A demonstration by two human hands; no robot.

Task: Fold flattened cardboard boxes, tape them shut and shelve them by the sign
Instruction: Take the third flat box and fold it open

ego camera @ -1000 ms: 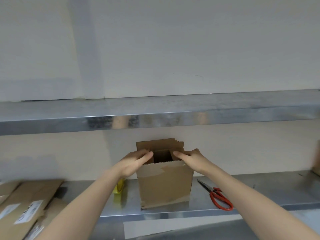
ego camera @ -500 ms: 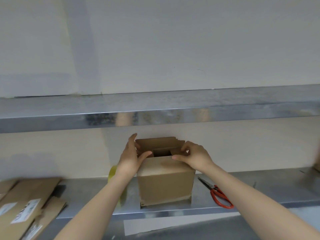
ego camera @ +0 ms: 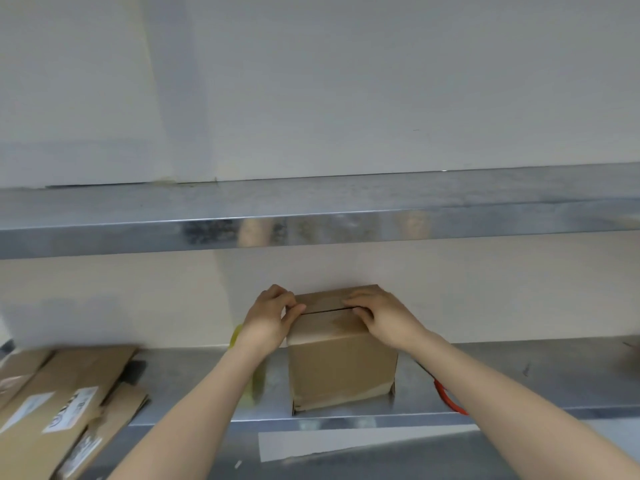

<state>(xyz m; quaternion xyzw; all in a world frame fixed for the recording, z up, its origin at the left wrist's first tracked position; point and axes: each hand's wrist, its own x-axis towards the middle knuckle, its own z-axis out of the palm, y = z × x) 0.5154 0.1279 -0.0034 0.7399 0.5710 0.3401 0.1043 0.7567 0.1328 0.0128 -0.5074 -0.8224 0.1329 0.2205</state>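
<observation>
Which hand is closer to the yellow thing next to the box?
Left. The left hand holds the box's top-left edge, just above the yellow thing; the right hand rests on the top's other side.

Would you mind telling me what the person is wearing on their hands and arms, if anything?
Both the left hand and the right hand are bare: no gloves, and no ring, watch or bracelet that I can make out. The forearms are uncovered to the picture's bottom edge, so no sleeve is in view.
</observation>
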